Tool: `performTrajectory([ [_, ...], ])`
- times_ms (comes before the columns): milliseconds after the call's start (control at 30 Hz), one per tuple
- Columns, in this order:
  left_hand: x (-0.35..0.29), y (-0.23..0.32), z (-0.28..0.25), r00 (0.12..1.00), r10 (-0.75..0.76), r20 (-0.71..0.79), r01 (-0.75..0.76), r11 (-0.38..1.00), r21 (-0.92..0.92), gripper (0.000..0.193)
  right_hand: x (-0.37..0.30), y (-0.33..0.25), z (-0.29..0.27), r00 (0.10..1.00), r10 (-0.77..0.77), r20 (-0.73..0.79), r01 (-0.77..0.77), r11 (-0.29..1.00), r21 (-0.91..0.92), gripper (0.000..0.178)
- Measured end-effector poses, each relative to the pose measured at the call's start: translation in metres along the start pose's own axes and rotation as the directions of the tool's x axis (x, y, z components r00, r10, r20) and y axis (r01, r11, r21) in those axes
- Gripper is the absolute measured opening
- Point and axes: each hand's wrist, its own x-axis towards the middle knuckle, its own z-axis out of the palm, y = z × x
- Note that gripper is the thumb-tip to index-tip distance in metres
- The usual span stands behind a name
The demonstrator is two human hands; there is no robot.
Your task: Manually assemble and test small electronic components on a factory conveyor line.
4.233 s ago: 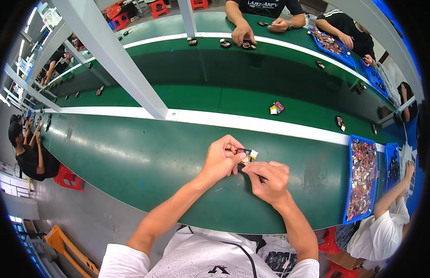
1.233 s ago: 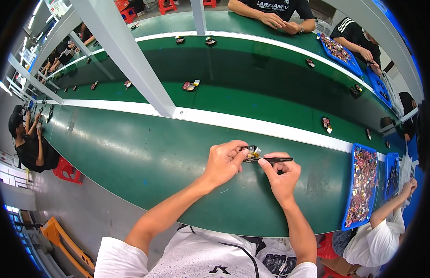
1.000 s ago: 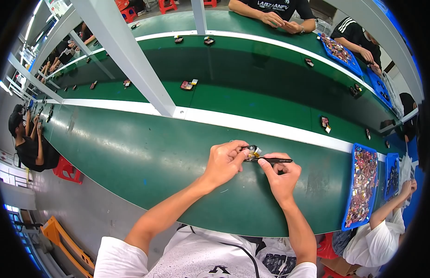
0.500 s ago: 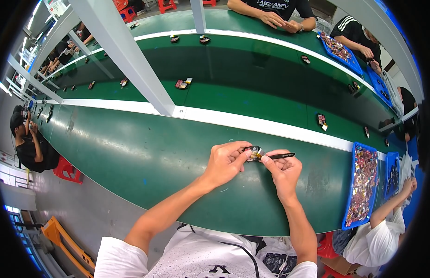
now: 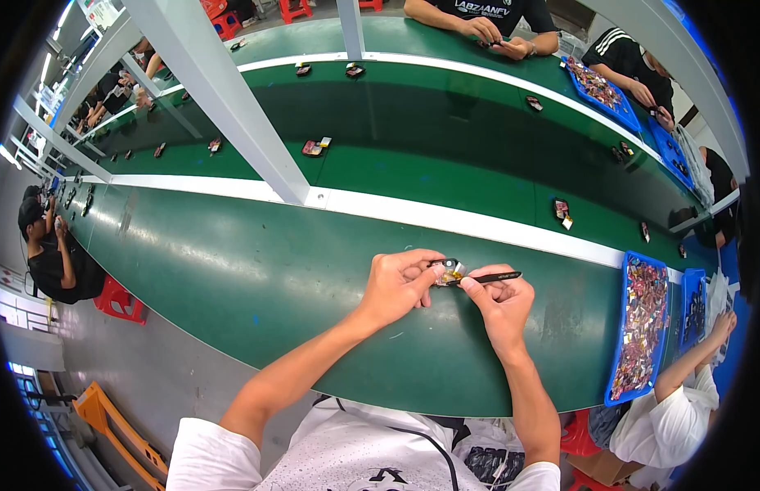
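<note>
Over the green bench, my left hand (image 5: 396, 286) pinches a small black-cased electronic part (image 5: 452, 266) between thumb and fingers. A shiny round spot and a bit of yellow show inside its case. From the right side, my right hand (image 5: 504, 307) grips black tweezers (image 5: 501, 277), whose back end sticks out past my fingers. Their tips point into the small part; whether they touch it is too small to make out. My fingers cover some of the part's left edge.
A blue tray (image 5: 616, 360) heaped with small red and yellow parts stands to the right, near a smaller blue tray (image 5: 685, 323). Beyond the white rail (image 5: 413, 222), a green conveyor belt (image 5: 421, 184) carries scattered pieces. A grey post (image 5: 224, 106) rises left of centre. Co-workers sit around.
The pieces on the conveyor have shifted slightly to the left. My hands, the small part and the tweezers stay almost in place, with only a slight change of the part's tilt.
</note>
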Motion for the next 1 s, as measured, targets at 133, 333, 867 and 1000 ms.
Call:
performTrajectory([
  [133, 0.000, 0.000, 0.000, 0.998, -0.057, 0.009, 0.057, 0.998, -0.013, 0.024, 0.000, 0.001, -0.001, 1.000, -0.020, 0.004, 0.020, 1.000, -0.010, 0.009],
  [333, 0.006, -0.006, -0.008, 0.993, -0.037, 0.112, 0.051, 0.991, -0.125, 0.025, 0.001, -0.001, -0.001, 0.999, -0.031, -0.017, 0.032, 0.998, 0.048, 0.010],
  [867, 0.007, -0.006, -0.011, 0.979, -0.034, 0.203, 0.086, 0.963, -0.255, 0.027, -0.003, 0.001, 0.003, 0.947, -0.321, -0.009, 0.315, 0.934, -0.169, 0.010],
  [1000, 0.007, -0.006, -0.012, 0.980, -0.024, 0.198, 0.078, 0.961, -0.267, 0.026, -0.004, -0.001, 0.001, 0.943, -0.333, 0.012, 0.327, 0.921, -0.213, 0.010],
])
